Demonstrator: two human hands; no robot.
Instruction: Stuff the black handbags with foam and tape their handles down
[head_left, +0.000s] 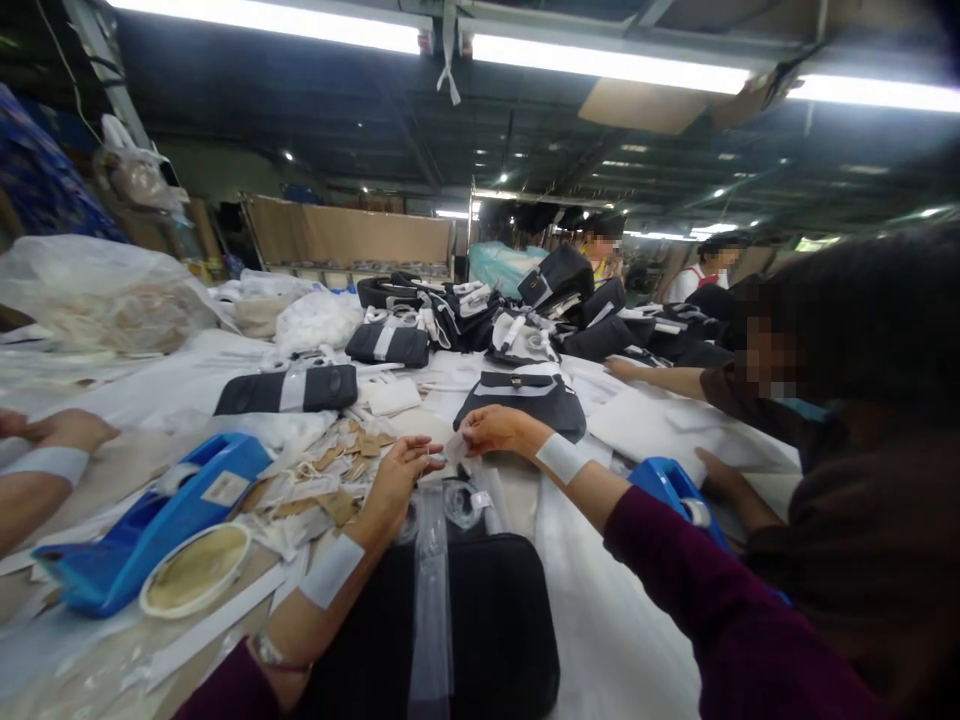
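A black bag (pixel 502 620) lies in front of me, with a clear plastic strip (pixel 431 600) running down its middle and coiled clear plastic (pixel 463 503) at its far end. Above that end, my right hand (pixel 499 430) pinches a small translucent piece (pixel 456 452). My left hand (pixel 405 470) is just left of it, fingers partly curled near the same piece; whether they grip anything is too small to tell. Both my forearms carry pale patches. Beyond my hands sits a dark bag with a grey flap (pixel 521 400).
Blue tape dispensers (pixel 157 530) (pixel 679 495) stand left and right. A round tub (pixel 196 570) and paper scraps (pixel 337 480) lie at left. Black bags (pixel 465 310) are piled behind. A person (pixel 840 480) works at right; another person's hands (pixel 64 435) show at left.
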